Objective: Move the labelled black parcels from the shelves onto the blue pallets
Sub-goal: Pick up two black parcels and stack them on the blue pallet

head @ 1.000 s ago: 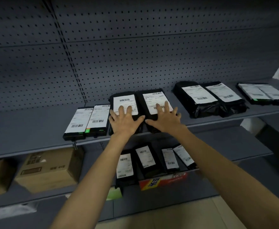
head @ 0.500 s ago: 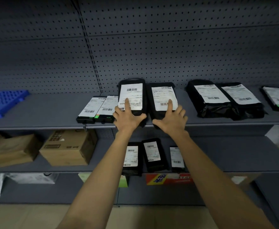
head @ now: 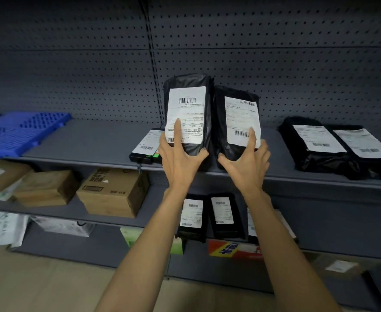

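Observation:
My left hand [head: 178, 158] grips the lower end of a labelled black parcel [head: 188, 97], tipped upright above the upper shelf [head: 94, 143]. My right hand [head: 247, 161] holds a second black parcel [head: 234, 118] beside it, also raised on end. Two more black parcels [head: 333, 149] lie flat on the same shelf to the right. A thin flat parcel [head: 145, 145] sits partly hidden behind my left hand. A blue pallet [head: 20, 131] lies at the shelf's left end. Smaller labelled black parcels [head: 207, 215] rest on the shelf below.
Cardboard boxes [head: 115, 190] stand on the lower shelf at left. White bags [head: 2, 228] lie on the bottom shelf, next to a red and yellow box [head: 232, 248]. A grey pegboard wall [head: 275, 64] backs the shelves. Beige floor [head: 49, 284] is below.
Both hands have closed on the two middle parcels and tipped them up from flat to upright. The view has shifted left, bringing the blue pallet into sight.

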The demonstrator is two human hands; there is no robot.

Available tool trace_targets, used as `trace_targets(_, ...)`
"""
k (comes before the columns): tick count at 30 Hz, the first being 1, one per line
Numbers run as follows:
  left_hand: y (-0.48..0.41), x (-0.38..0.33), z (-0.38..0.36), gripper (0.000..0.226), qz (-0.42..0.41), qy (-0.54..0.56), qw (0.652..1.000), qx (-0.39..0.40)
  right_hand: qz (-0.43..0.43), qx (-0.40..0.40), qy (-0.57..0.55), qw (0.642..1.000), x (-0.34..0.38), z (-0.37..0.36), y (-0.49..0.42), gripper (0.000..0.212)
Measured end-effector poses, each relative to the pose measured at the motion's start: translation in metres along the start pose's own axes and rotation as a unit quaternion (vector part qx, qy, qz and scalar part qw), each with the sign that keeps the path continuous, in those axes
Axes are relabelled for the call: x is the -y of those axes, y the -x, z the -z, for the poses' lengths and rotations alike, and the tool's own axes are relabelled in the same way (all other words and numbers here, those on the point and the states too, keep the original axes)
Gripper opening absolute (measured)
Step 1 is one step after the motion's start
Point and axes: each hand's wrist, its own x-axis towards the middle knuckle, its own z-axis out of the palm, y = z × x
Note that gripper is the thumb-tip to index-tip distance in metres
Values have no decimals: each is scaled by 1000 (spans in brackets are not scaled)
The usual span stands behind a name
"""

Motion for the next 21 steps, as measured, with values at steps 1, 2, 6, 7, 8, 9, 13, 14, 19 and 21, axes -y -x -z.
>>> trace_targets(1,-3,6,8,99,-1,0,1000,-9,8,2,-6,1000,10,-4,2,110)
trace_targets(2,-7,14,16,99,0,-2,1000,-18,14,6,-11,1000,21,-8,5,110)
trace_targets(6,-26,62,64,98,22,-28,998,-55,43,33,-34,998,76,-39,20,110)
trace_targets(7,-32,77,80,98,24,-36,997,-65,50,39,-40,997,93,-49,25,110)
trace_targets(8,-38,93,97,98,27,-45,996,-76,57,47,-49,996,113,-60,31,110)
trace_targets(9,-45,109,116,99,31,-52,994,-88,65,57,-61,994,133,-72,38,109)
trace_targets(13,-73,175,201,100,62,-69,986,-137,105,98,-106,984,224,-123,77,107)
trace_targets(14,-79,192,224,99,69,-74,984,-149,115,107,-114,981,248,-137,87,107)
trace_targets(19,-104,278,345,100,93,-102,965,-223,171,153,-172,958,369,-203,149,107)
trace_targets(21,-109,310,389,100,105,-115,957,-245,187,173,-183,950,412,-228,176,108)
